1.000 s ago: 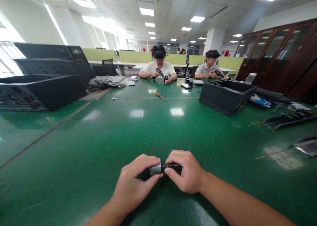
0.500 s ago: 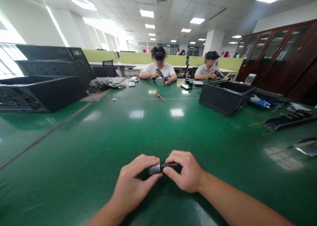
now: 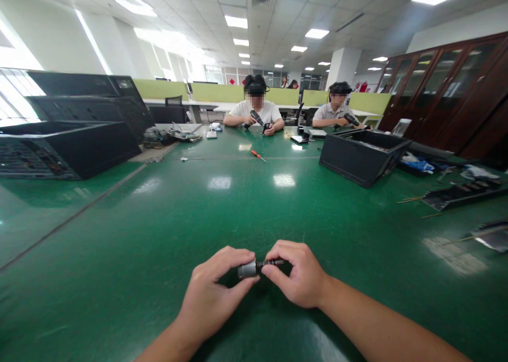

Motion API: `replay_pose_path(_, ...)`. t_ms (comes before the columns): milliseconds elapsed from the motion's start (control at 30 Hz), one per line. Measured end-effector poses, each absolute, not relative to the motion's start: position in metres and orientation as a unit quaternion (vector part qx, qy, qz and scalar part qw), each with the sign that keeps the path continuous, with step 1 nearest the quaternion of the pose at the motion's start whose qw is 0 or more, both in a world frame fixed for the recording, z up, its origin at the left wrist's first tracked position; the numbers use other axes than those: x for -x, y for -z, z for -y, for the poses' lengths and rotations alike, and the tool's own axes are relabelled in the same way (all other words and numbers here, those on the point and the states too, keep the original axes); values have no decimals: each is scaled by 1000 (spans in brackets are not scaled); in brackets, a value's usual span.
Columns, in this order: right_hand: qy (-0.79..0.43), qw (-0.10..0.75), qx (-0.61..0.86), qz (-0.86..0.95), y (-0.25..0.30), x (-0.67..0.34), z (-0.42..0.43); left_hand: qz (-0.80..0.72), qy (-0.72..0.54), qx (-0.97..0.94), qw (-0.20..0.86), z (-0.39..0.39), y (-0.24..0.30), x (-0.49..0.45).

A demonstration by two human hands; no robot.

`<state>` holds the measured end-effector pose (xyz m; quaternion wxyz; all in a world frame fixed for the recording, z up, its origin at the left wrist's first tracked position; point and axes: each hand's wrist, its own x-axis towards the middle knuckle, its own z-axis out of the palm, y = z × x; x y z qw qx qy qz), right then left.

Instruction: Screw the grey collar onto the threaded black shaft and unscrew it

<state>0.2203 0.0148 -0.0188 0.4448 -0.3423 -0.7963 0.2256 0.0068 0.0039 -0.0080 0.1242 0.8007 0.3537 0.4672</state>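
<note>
A small part rests between both hands just above the green table (image 3: 159, 229): a short grey metal cylinder (image 3: 247, 270) joined to a dark threaded shaft (image 3: 270, 263). My left hand (image 3: 216, 293) pinches the grey cylinder with thumb and fingers curled round it. My right hand (image 3: 296, 274) is closed on the dark shaft end, fingers bent over it. The two hands nearly touch at the front middle of the table.
Black computer cases (image 3: 67, 139) are stacked at the left. An open black case (image 3: 363, 158) sits at the right, with dark panels (image 3: 460, 192) beyond it. A red-handled screwdriver (image 3: 257, 154) lies mid-table. Two people (image 3: 256, 113) sit at the far end with power drivers.
Almost nothing has changed. Both hands keep their grip on the small part, which has shifted very slightly left.
</note>
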Motion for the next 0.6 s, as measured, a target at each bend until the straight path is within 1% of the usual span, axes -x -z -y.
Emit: replay_pose_path(600,-264,456,351,774,20,-219,-14,-338,-465,-810,115,-5,9,-5)
